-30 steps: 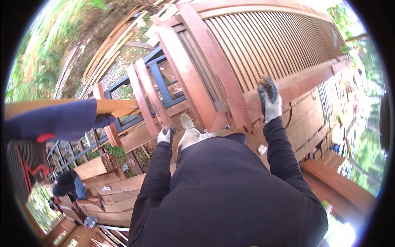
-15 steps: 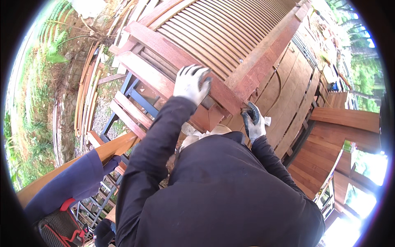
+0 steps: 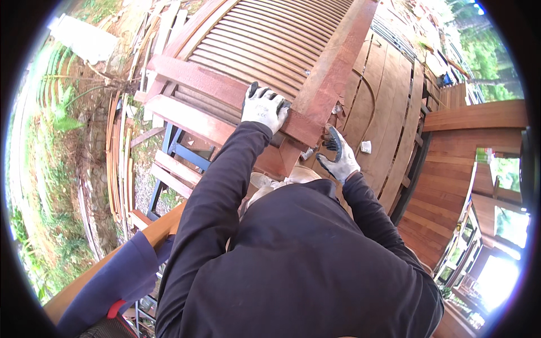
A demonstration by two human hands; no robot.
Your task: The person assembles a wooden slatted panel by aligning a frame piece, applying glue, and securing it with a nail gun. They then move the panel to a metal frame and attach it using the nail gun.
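Note:
A large reddish-brown louvred wooden panel [image 3: 270, 39] lies tilted in front of me. My left hand [image 3: 264, 107], in a white glove, presses on the panel's lower cross rail [image 3: 208, 84], its fingers curled over the rail's far edge. My right hand [image 3: 337, 155], in a white glove with a dark palm, is curled against the near end of the panel's side post [image 3: 332, 73]. A small metal piece [image 3: 309, 153] shows just left of that hand. Whether the right hand grips anything is unclear. My dark sleeves and torso hide what lies below.
Wide wooden boards [image 3: 389, 112] lie to the right of the panel, with stepped timber [image 3: 451, 186] beyond. A blue metal stand [image 3: 174, 152] sits under the panel at the left. Another person's blue sleeve [image 3: 112, 281] rests on a wooden rail [image 3: 163, 225]. Loose planks [image 3: 115, 163] line the grassy left side.
My left hand rose from beside my body onto the cross rail and stays there. My right hand dropped from the side post to its near end. The view swung leftward.

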